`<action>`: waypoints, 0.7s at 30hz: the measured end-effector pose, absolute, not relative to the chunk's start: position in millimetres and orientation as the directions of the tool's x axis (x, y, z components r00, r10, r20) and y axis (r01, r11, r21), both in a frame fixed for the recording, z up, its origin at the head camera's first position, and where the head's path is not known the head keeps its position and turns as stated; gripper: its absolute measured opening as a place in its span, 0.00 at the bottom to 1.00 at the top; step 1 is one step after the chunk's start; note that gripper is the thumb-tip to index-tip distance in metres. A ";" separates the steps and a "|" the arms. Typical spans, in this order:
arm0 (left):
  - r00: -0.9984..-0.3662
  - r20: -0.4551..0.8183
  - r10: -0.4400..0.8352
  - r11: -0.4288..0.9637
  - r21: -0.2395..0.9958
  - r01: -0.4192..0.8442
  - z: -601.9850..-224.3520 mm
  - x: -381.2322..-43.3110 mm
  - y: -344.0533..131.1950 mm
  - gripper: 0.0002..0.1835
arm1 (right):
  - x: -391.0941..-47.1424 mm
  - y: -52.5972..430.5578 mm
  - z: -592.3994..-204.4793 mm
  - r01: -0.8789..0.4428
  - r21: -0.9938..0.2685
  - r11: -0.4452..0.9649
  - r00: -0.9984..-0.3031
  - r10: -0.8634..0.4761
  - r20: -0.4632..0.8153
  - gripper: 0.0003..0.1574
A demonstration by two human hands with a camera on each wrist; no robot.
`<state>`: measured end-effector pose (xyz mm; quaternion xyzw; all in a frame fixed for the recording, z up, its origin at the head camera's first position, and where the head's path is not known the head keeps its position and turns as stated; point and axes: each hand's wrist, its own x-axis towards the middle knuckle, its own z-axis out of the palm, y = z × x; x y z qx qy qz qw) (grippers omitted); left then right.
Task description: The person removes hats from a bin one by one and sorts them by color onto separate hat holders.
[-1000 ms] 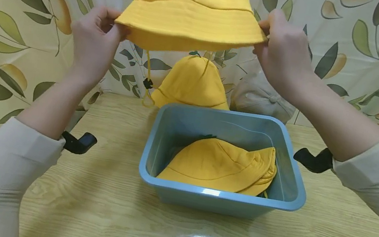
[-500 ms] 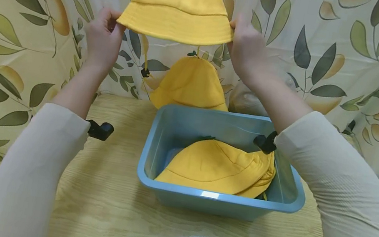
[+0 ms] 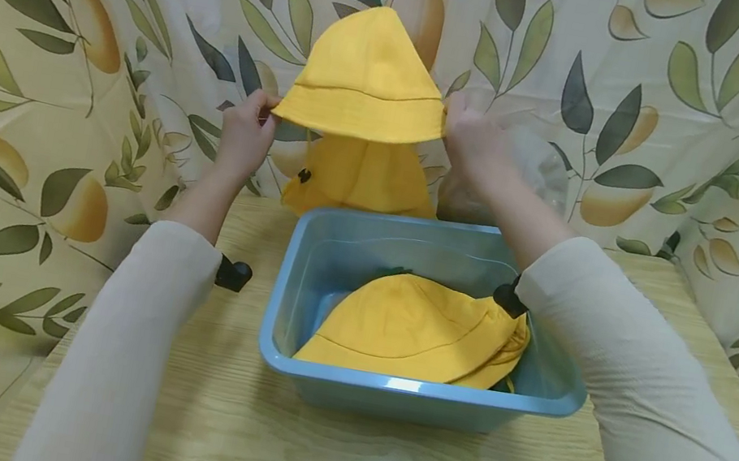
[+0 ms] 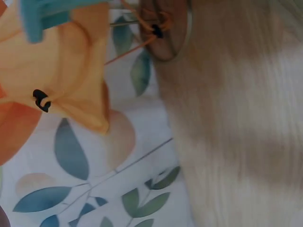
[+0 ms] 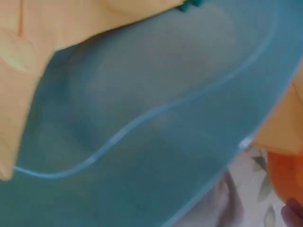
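A yellow bucket hat [image 3: 369, 82] hangs upright in the air, its brim stretched between two hands. My left hand [image 3: 248, 135] pinches the brim's left edge, while my right hand [image 3: 477, 142] grips its right edge. Just below and behind it, a second yellow hat [image 3: 371, 177] stands against the curtain, its crown covered by the held one in the head view. A cord with a black toggle [image 3: 304, 175] dangles below the raised brim. More yellow hats [image 3: 404, 327] lie folded and stacked inside the blue bin [image 3: 401, 385]. In the right wrist view, fingertips [image 5: 292, 215] show at the edge.
The bin stands on a wood-grain table [image 3: 330, 454] in front of the standing hat. Behind its right side sits a pale grey cap [image 3: 536, 169], partly hidden by the right arm. A leaf-patterned curtain [image 3: 654, 132] closes off the back and sides.
Both hands have lowered the hat and carried it forward over the standing hat. The right hand first came left, drawing the brim's ends closer together; the left hand then shifted right.
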<state>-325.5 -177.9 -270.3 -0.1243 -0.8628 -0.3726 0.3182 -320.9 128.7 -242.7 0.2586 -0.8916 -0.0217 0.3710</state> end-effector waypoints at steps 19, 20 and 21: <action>-0.879 0.428 0.210 0.803 0.438 0.404 -338.6 -325.8 -184.3 0.07 | -325.5 132.4 -301.8 -0.535 0.086 0.841 -0.801 -0.536 0.266 0.04; -0.873 0.439 0.212 0.804 0.430 0.411 -342.5 -326.2 -184.7 0.08 | -325.9 133.1 -302.7 -0.535 0.080 0.841 -0.807 -0.536 0.245 0.04; -0.868 0.447 0.216 0.802 0.426 0.419 -345.9 -326.2 -185.0 0.08 | -326.2 133.5 -303.2 -0.535 0.075 0.842 -0.813 -0.537 0.225 0.03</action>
